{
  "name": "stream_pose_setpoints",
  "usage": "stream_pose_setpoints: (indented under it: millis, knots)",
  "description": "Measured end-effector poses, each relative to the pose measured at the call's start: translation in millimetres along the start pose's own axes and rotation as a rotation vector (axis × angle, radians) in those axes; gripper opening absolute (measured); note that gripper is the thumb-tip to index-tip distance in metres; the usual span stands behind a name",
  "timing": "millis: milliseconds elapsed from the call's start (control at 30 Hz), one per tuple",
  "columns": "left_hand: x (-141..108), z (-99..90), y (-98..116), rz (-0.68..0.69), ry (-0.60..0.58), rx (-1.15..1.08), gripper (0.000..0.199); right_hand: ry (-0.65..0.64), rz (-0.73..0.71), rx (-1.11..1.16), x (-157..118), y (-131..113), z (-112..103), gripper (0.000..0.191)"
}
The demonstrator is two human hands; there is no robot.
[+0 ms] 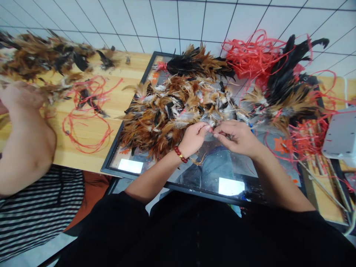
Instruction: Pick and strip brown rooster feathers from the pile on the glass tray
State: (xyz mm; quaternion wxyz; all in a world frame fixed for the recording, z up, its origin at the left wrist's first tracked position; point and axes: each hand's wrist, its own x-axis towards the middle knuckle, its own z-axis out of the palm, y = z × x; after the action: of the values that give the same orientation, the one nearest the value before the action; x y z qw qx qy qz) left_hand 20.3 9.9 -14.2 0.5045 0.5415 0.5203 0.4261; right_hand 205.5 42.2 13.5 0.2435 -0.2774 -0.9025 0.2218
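My left hand [193, 140], with a red bead bracelet [180, 154] at the wrist, is closed in a pinch. Close on its right, my right hand [236, 136] pinches too, thumb against forefinger. A short bit of red string [210, 130] shows between the two sets of fingertips; the fingers hide most of whatever else is there. Just beyond and to the left spreads a big pile of brown and whitish feather bunches [167, 115], some tied with red. Hands and pile are over a glossy, black-framed glass panel [205, 174].
Behind the pile lies a dark feather bundle [194, 63]. Tangled red string [256, 55] and long black feathers [287, 74] stand at the back right. A grey-white box [340, 133] sits far right. At left, a co-worker's arm [26, 137] reaches near more feathers [44, 55] and loose string [87, 148].
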Motion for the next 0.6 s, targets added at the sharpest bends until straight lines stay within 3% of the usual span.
stream_pose_setpoints:
  millis: [100,167,300,367,433,533,600]
  knots:
    - [-1,-1.7,3,0.108,-0.010,0.203,0.023,-0.002,-0.049,-0.088,0,-6,-3,0.014]
    - [-3,-2.4,3,0.223,-0.087,0.319,0.022,0.027,-0.024,-0.107,0,-6,-6,0.016]
    - [-6,-3.1,5,0.417,-0.285,0.296,0.024,0.072,0.096,0.117,1,2,-8,0.020]
    - [-6,-3.4,5,0.398,-0.241,0.185,0.028,0.070,0.166,0.189,1,6,-7,0.022]
    - [-3,-3.8,2,0.309,-0.113,0.079,0.031,0.075,0.182,0.173,1,5,-6,0.022]
    - [4,-4.6,-4,0.203,0.069,0.067,0.034,0.040,0.074,0.084,1,-5,-4,0.016]
    - [5,-4.9,-7,0.219,0.094,0.182,0.032,0.003,-0.006,-0.002,0,-14,-3,0.015]
